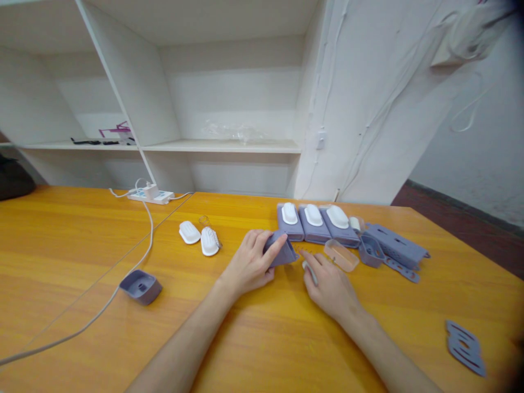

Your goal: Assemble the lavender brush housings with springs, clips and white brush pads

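Note:
My left hand [254, 261] is closed around a purple-grey plastic housing [281, 252], tilted a little above the table with one end facing right. My right hand [329, 284] is just right of it, fingers curled over a small pale piece [310, 273] that shows only in part. Its index fingertip reaches close to the housing's end. Small metal parts, too small to name, lie beyond that fingertip. Right behind them rests a clear shallow plastic tray [341, 255]. Three purple-grey boxes with white oval caps [314, 215] stand in a row behind my hands.
Left on the table [262, 338] are two white oval caps [189, 232], a spring [219, 245], a purple-grey cup [141, 287] and a power strip [151, 195] with cables. To the right lie another cup [370, 251], a long housing [395, 245] and a flat slotted plate [465, 347].

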The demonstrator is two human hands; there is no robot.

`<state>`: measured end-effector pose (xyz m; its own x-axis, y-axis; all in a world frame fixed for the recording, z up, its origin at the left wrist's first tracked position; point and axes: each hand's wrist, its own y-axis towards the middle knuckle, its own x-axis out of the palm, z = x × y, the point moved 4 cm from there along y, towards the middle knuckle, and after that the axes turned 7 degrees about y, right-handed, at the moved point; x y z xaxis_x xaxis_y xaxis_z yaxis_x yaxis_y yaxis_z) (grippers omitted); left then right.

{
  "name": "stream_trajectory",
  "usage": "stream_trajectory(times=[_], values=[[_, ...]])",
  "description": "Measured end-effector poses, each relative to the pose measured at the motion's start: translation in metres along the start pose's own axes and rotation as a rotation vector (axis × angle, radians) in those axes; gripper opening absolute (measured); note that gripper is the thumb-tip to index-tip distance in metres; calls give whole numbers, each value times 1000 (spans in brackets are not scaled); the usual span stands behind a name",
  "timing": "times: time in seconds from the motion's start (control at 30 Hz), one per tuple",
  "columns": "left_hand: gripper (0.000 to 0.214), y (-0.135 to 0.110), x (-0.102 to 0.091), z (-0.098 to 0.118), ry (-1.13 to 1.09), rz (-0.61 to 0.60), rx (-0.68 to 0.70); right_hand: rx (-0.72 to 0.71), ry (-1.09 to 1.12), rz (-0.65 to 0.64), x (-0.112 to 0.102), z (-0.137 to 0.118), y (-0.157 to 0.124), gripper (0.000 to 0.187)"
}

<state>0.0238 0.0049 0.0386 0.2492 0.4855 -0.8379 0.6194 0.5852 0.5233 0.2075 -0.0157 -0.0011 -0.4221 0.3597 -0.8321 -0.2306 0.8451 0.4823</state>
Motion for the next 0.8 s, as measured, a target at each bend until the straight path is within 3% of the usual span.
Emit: stream_trajectory(times=[0.13,0.37,0.47,0.67,0.8], values=[[72,3,-1,4,33,-53,73,24,257,194,-3,12,2,29],[62,6,-1,10,15,-64,136,247,814,385,1,26,1,35],[61,7,-2,13,-22,-63,118,338,935,500,0,32,0,37],[67,6,1,17,-34,-95,134,335,1034,360,9,29,4,40],[64,4,1,15,-89,-55,116,338,1064,356,12,30,4,38]])
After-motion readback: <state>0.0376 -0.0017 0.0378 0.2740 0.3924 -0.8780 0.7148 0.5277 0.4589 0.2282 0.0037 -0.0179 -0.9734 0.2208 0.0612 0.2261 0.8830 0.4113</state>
